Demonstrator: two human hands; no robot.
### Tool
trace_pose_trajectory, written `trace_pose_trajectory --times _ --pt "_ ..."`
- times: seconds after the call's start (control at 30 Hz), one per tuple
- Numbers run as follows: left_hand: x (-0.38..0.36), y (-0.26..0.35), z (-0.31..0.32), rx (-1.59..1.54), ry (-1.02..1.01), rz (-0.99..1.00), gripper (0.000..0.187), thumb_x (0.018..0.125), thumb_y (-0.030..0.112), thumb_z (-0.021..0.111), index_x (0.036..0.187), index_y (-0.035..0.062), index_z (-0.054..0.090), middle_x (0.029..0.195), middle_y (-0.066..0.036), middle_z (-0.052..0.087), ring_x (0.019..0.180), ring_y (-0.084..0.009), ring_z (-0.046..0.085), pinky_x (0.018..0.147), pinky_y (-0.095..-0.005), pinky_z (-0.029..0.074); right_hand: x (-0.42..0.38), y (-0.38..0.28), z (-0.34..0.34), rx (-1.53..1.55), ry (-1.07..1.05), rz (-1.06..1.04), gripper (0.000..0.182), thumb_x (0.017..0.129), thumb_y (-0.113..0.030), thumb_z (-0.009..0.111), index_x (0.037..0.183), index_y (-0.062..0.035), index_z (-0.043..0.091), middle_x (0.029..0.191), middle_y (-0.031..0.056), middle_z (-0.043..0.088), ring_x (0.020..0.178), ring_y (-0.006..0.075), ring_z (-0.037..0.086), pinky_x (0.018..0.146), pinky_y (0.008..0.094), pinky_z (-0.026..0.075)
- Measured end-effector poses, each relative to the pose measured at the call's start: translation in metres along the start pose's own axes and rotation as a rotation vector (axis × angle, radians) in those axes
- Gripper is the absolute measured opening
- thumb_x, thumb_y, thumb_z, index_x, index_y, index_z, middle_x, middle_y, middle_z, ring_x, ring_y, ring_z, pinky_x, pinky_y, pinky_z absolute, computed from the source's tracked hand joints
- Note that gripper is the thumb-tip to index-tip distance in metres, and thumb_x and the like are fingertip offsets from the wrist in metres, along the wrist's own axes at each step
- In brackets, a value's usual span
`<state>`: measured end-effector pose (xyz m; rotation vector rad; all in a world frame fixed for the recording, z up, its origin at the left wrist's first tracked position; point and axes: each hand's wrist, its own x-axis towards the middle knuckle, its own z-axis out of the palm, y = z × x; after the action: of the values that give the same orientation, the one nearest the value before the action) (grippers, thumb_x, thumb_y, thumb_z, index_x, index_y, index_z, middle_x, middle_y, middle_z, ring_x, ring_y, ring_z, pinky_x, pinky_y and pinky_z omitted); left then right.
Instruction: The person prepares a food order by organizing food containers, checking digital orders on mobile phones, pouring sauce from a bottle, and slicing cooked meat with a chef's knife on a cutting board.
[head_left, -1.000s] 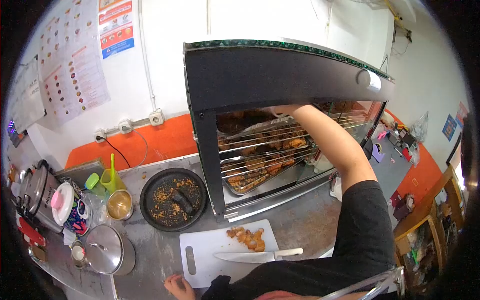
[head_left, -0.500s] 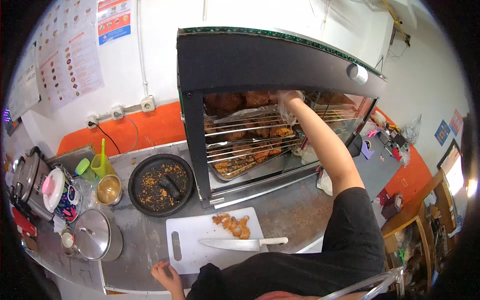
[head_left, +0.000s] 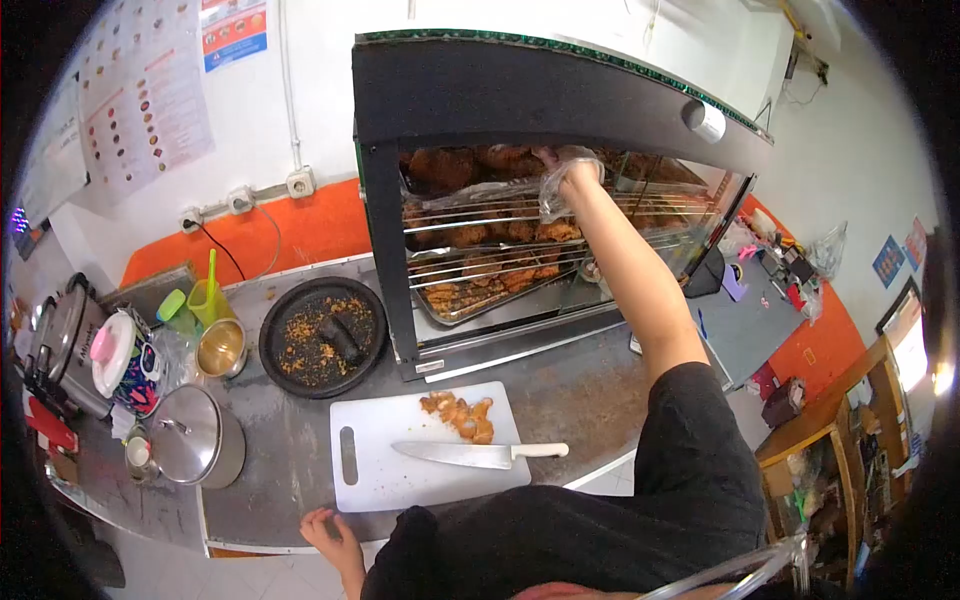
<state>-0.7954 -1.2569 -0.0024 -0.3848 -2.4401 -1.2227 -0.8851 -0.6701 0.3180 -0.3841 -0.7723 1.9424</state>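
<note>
My right hand [head_left: 570, 180], in a clear plastic glove, reaches into the upper shelf of a black glass-fronted display warmer [head_left: 560, 95]. Its fingers are at the dark brown fried chicken [head_left: 440, 170] on the top tray, mostly hidden by the glove and the frame; I cannot tell whether they grip a piece. My left hand [head_left: 330, 530] rests by the counter's front edge, fingers loosely apart and holding nothing. Close to it lies a white cutting board [head_left: 385, 480] with chopped chicken pieces [head_left: 462, 415] and a white-handled knife [head_left: 480, 454].
A black stone mortar [head_left: 285, 375] with crumbs and a pestle [head_left: 340, 340] stands left of the warmer. Further left are a lidded steel pot [head_left: 190, 440], a metal bowl [head_left: 221, 348], a green jug [head_left: 208, 303] and a flowered container [head_left: 135, 365]. Wire racks [head_left: 480, 235] hold more chicken below.
My view has shifted slightly, so the board and warmer sit higher in the frame. The gloved right hand has moved slightly left along the top tray; my left hand stays by the counter edge.
</note>
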Motion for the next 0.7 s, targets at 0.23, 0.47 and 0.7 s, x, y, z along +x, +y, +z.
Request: trace_pose_trajectory --times 0.23,0.47,0.7 --pt "-0.008 -0.006 0.0 0.019 -0.025 -0.075 0.014 0.073 0.001 0.056 0.086 0.002 0.051 0.096 -0.014 0.047 0.097 -0.0308 0.044 0.088 -0.0404 0.033 -0.111 0.02 -0.041 -0.046 -0.126 0.058 0.019 0.087 -0.008 0.053 0.103 0.0015 0.053 0.102 0.0114 0.056 0.089 0.022 0.057 0.074 0.0306 0.053" --pt "-0.002 -0.003 -0.002 0.024 -0.03 0.023 0.014 0.074 0.001 0.057 0.087 0.0045 0.053 0.097 -0.013 0.051 0.096 -0.0298 0.046 0.086 -0.0394 0.034 -0.29 0.172 -0.147 -0.558 -0.331 0.439 0.02 0.086 -0.015 0.057 0.099 -0.0033 0.048 0.09 0.0086 0.056 0.063 0.0169 0.059 0.057 0.0295 0.053" --pt "-0.016 -0.011 -0.007 0.032 -0.117 -0.032 0.017 0.072 0.0 0.058 0.088 0.0053 0.053 0.098 -0.013 0.052 0.097 -0.0294 0.046 0.087 -0.039 0.034 -0.398 0.308 -0.242 -0.782 -0.237 0.528 0.013 0.089 -0.015 0.052 0.09 -0.0022 0.053 0.077 0.0024 0.054 0.066 0.0106 0.053 0.054 0.0267 0.049"
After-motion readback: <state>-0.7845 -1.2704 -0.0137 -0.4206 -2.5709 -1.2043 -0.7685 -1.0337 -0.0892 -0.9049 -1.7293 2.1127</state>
